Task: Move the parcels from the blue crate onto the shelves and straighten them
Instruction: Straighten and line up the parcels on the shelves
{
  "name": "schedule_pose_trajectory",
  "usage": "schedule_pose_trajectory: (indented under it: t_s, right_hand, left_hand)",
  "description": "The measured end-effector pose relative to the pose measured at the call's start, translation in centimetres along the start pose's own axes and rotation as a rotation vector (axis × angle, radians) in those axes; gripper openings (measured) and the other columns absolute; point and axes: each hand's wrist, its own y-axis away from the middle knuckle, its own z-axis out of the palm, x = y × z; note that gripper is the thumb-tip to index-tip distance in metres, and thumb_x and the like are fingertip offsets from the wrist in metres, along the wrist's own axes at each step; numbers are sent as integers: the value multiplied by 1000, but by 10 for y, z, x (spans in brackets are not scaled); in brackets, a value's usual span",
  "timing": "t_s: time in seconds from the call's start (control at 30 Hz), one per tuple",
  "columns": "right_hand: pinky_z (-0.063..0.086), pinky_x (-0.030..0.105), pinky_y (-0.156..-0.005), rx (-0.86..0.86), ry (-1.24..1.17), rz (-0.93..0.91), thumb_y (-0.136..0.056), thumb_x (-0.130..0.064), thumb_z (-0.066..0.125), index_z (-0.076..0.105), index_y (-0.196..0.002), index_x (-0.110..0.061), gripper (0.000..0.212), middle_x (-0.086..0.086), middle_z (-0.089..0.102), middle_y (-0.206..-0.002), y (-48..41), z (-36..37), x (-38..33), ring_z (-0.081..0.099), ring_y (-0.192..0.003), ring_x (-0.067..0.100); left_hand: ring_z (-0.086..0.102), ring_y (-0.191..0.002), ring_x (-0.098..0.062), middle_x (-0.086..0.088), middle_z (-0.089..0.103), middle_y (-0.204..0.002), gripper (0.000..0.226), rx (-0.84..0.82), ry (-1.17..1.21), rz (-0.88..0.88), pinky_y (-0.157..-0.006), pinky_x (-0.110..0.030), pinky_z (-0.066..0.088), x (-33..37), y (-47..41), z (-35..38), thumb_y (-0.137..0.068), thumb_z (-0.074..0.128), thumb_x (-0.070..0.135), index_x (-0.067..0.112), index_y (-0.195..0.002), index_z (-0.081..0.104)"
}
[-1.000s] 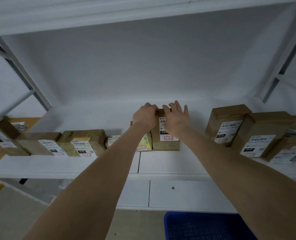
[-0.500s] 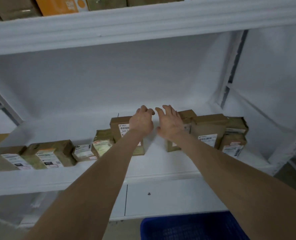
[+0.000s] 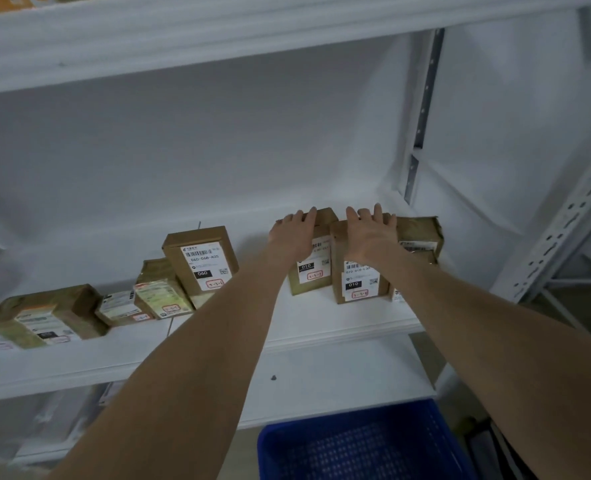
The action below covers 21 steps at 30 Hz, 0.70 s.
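Brown cardboard parcels with white labels stand in a row on the white middle shelf (image 3: 325, 323). My left hand (image 3: 292, 237) lies flat on the upper front of a parcel marked 010 (image 3: 313, 273), fingertips at its top edge. My right hand (image 3: 370, 237) rests the same way on the neighbouring 010 parcel (image 3: 358, 285), which stands slightly forward. A third parcel (image 3: 420, 233) leans behind them at the right end. The parcel marked 060 (image 3: 200, 261) stands apart to the left. The blue crate (image 3: 356, 445) is below, and its visible part holds nothing.
More parcels (image 3: 45, 317) lie tilted along the left of the shelf. A white perforated upright (image 3: 564, 233) bounds the shelf on the right. The upper shelf edge (image 3: 218, 32) runs overhead, and a lower shelf (image 3: 339, 382) sits above the crate.
Both hands left the 060 parcel and moved right onto the two 010 parcels. The view turned right with them.
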Motion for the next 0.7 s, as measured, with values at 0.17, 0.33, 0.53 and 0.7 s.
schedule_pose_trajectory:
  t_s: [0.17,0.33,0.53,0.7]
  right_hand:
    - [15,58,-115,61,13,9,-83,-7,60,31,-144,-11,67,11,30,-148,-5,7,-1,16,-143,34]
    - [15,59,-115,81,3,16,-85,-9,60,33,-142,-12,64,11,32,-147,-11,10,-4,19,-142,33]
    - [16,59,-114,79,16,39,-83,-5,59,32,-142,-11,65,12,31,-147,-12,9,-9,21,-141,33]
    - [14,60,-115,79,22,37,-83,-5,60,30,-143,-10,68,13,30,-147,-14,10,-21,20,-141,34]
  left_hand:
    - [37,-124,-25,-6,37,-137,61,41,-37,-25,-80,-35,44,-10,-2,-2,-86,55,1,18,-141,34]
    - [45,-115,-28,-10,40,-128,60,1,-3,-69,-78,-35,41,-13,-4,-4,-87,53,1,22,-140,33]
    - [51,-111,-29,-9,45,-125,54,-61,-9,-72,-78,-35,41,-37,-3,-12,-89,54,6,24,-136,35]
    - [52,-110,-30,-10,47,-124,49,-81,-14,-43,-83,-37,45,-60,5,-15,-89,52,7,22,-134,39]
